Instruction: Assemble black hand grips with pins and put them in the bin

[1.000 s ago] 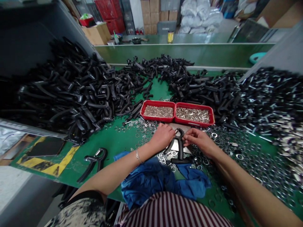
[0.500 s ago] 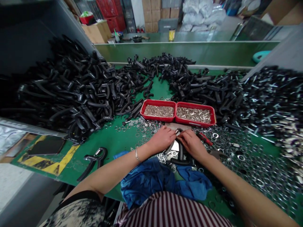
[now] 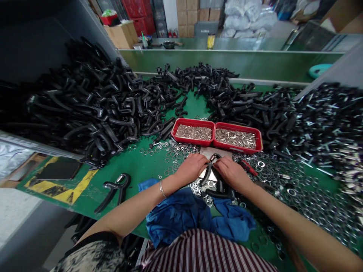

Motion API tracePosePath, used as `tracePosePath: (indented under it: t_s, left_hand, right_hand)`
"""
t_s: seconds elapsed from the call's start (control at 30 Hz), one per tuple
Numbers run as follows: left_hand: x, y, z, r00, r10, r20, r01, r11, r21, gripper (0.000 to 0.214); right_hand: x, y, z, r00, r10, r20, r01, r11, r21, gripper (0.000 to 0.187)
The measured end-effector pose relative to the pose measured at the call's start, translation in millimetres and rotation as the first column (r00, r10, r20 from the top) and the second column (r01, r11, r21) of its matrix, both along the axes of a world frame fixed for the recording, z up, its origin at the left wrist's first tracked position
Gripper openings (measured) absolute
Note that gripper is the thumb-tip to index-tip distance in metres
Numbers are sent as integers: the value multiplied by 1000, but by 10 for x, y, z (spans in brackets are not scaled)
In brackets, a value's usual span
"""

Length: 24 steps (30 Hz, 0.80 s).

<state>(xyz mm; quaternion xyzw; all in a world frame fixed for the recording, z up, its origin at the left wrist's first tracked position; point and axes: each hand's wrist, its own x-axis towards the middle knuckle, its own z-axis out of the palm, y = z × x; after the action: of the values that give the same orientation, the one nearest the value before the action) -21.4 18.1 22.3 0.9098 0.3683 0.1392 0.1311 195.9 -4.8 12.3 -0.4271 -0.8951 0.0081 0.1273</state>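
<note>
A black hand gripper (image 3: 217, 185) lies on a small metal plate (image 3: 216, 152) in front of me on the green table (image 3: 133, 166). My left hand (image 3: 193, 168) is curled over its left handle near the top. My right hand (image 3: 233, 173) is closed on its top end beside the left, fingertips nearly touching. Whether a small part is pinched between the fingers is hidden. Loose metal rings (image 3: 172, 153) lie scattered around both hands.
Two red trays (image 3: 217, 135) of small metal parts stand just beyond the hands. Big heaps of black handles (image 3: 93, 105) fill the left and back; metal pieces pile at the right (image 3: 326, 124). A finished gripper (image 3: 115, 190) lies left, red-handled pliers (image 3: 247, 166) right, blue cloth (image 3: 181, 215) near me.
My right hand has slid left onto the top of the gripper, meeting the left hand and uncovering the red-handled pliers. The left hand has hardly moved.
</note>
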Motion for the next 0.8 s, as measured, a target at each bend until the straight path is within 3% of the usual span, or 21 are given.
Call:
tracePosePath:
  t_s: [0.13,0.2,0.27,0.33,0.4,0.5,0.63,0.8]
  left_hand:
    - [-63,47,56,1000,-8,18,8,1000,10,28]
    - [-141,199,153,999,35,30,-37,998,49,29]
    - [-221,457,283,991,129,20,-131,986,105,30]
    - [-269,782,409,968,240,-73,-231,965,121,30]
    - [-265,1105,495,912,323,-252,-319,946,60,27]
    - [-185,1444,528,836,342,-429,-395,918,-38,21]
    - [-101,1523,472,827,342,-447,-404,913,-48,21]
    - [-137,1374,413,826,414,-383,-454,891,-16,23]
  right_hand:
    - [120,-41,149,998,48,-33,-51,996,-72,25]
    - [307,-185,270,993,-55,-100,46,995,-83,25]
    - [555,-449,378,953,-281,-117,273,959,-80,25]
    - [796,-801,426,883,-469,-11,466,879,-100,22]
    - [969,-1170,388,846,-519,122,532,839,-119,26]
    - [1086,-1582,211,821,-534,200,563,815,-135,31]
    - [1189,-1728,48,774,-592,226,633,719,-285,32]
    - [1247,-1530,268,736,-677,-2,624,679,-387,38]
